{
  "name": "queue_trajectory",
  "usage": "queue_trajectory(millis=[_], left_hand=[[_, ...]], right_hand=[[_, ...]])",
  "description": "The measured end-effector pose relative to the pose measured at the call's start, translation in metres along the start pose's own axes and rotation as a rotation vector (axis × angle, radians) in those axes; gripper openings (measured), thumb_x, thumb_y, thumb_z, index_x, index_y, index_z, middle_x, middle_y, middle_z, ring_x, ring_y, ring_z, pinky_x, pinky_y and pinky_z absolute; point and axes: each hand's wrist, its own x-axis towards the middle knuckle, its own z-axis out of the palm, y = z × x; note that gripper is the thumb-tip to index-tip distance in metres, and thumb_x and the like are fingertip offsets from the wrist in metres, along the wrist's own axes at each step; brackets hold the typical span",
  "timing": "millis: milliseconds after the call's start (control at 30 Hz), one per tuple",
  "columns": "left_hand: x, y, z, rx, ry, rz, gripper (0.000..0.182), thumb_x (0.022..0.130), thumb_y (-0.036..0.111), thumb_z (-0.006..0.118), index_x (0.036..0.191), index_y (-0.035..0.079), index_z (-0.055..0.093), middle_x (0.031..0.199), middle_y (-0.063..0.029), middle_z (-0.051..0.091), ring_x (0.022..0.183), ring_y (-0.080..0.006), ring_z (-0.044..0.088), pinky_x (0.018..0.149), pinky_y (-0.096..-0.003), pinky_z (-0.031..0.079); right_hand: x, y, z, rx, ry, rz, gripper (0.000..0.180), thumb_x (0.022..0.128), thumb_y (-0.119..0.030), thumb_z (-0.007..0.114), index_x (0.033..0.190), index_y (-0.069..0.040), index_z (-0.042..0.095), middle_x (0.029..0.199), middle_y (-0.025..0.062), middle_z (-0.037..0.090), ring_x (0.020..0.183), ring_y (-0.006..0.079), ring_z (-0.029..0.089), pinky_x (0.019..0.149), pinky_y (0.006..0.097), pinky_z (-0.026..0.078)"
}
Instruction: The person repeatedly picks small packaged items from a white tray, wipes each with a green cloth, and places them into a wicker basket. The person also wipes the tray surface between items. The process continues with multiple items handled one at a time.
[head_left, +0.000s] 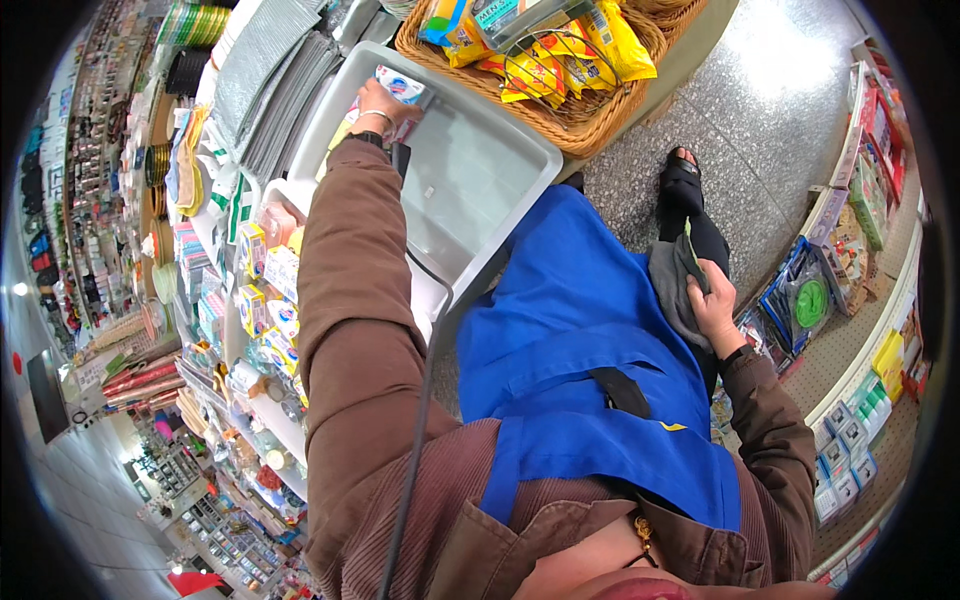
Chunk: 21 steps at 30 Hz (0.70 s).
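Observation:
My left hand (382, 109) reaches into the far left corner of a pale grey plastic tray (480, 259). Its fingers are around a small white and blue carton (401, 84), which looks like a boxed bar of soap. Pink and yellow packaging (347, 124) shows partly beneath the wrist, mostly covered. In my right hand (712, 304) is a crumpled dark grey cloth (673, 289) with a light green edge, held beside the blue apron (562, 300) on my body.
A wicker basket (585, 142) with yellow packets (585, 67) adjoins the tray. Flat silvery-grey sheets (289, 97) are stacked on its left. Yellow and white soap cartons (255, 311) fill a neighbouring bin. A cable (420, 435) runs along my left arm. Stocked shelves (847, 330) stand at right.

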Motion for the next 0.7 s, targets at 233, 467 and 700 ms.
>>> queue_trajectory(millis=[233, 467, 700], left_hand=[[-0.084, 0.005, -0.059, -0.243, -0.138, 0.219, 0.094, 0.041, 0.04, 0.084, 0.116, -0.007, 0.053, 0.112, -0.0232, 0.06, 0.107, -0.0343, 0.058, 0.097, -0.0365, 0.046], [-0.28, 0.024, -0.089, -0.415, -0.383, 0.668, 0.101, 0.053, 0.033, 0.084, 0.135, -0.006, 0.039, 0.125, -0.0194, 0.05, 0.118, -0.0296, 0.05, 0.103, -0.0358, 0.037], [-0.405, 0.041, 0.017, -0.493, -0.547, 0.769, 0.106, 0.048, 0.034, 0.084, 0.134, -0.006, 0.037, 0.124, -0.0266, 0.045, 0.119, -0.0396, 0.045, 0.105, -0.0407, 0.036]], right_hand=[[-0.01, 0.004, 0.003, -0.042, 0.054, 0.006, 0.027, 0.081, -0.016, 0.064, 0.105, -0.004, 0.062, 0.094, 0.0177, 0.064, 0.089, 0.036, 0.063, 0.076, 0.038, 0.05], [-0.025, 0.022, 0.007, -0.162, 0.02, 0.039, 0.029, 0.084, -0.026, 0.061, 0.11, -0.013, 0.063, 0.102, 0.0181, 0.065, 0.093, 0.0357, 0.063, 0.08, 0.0387, 0.05], [0.009, -0.088, 0.002, 0.807, -0.361, 0.237, 0.044, 0.079, -0.018, 0.071, 0.116, 0.004, 0.06, 0.106, 0.0086, 0.064, 0.092, 0.0166, 0.061, 0.081, 0.0286, 0.05]])
